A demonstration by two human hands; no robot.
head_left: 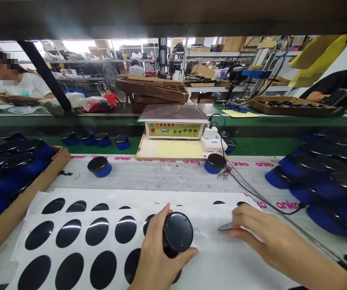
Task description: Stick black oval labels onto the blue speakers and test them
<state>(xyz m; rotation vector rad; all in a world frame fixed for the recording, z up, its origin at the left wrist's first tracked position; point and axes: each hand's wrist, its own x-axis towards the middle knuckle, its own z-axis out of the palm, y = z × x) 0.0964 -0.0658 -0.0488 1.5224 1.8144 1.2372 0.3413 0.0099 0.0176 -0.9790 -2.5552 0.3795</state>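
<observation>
I've got the left hand (158, 250) curled round a dark can (178, 232) over the sheet (218, 262). The right hand (253, 225) pinches a thin disc (224, 226), apart from the can, so this one looks unfinished. The sheet's right part is bare; black circles (103, 270) remain left. Can't tell which blue cans (315, 181) are done.

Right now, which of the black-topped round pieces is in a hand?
The piece in the left hand, over the white sheets; the other pieces around are in neither hand.
</observation>
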